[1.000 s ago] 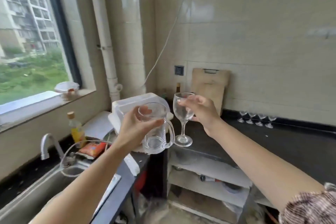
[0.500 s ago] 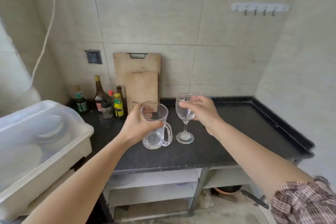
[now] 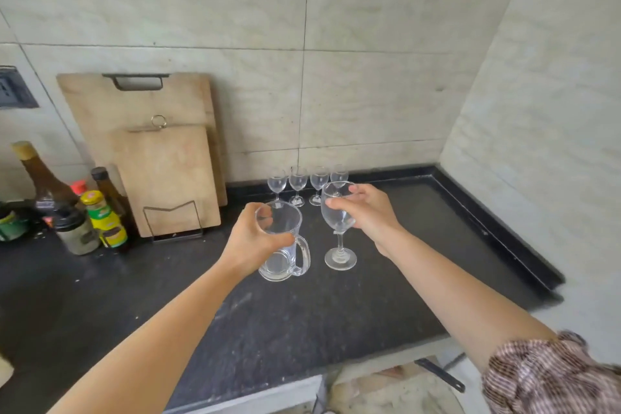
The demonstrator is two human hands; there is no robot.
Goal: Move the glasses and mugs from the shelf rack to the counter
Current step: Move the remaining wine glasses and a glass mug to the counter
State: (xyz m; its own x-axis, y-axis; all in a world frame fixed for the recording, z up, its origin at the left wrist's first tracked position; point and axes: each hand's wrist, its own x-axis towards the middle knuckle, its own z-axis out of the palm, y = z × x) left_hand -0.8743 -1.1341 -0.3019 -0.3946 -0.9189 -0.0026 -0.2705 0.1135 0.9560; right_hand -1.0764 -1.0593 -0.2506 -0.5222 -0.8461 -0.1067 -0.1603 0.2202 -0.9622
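My left hand (image 3: 252,242) grips a clear glass mug (image 3: 285,245) by its body, with the handle turned to the right. My right hand (image 3: 368,212) holds a clear wine glass (image 3: 337,228) by the bowl. Both are held over the middle of the black counter (image 3: 336,319); whether their bases touch it I cannot tell. Behind them, several small wine glasses (image 3: 307,183) stand in a row at the back wall. The shelf rack is out of view.
Two wooden cutting boards (image 3: 161,158) lean on the wall in a wire stand at the left. Bottles and jars (image 3: 84,208) crowd the far left of the counter. A raised black rim (image 3: 497,228) edges the counter on the right, near the side wall.
The view swung right from the sink and window to the counter, and came closer. Both hands carried the mug and the wine glass along and now hold them low over the counter.
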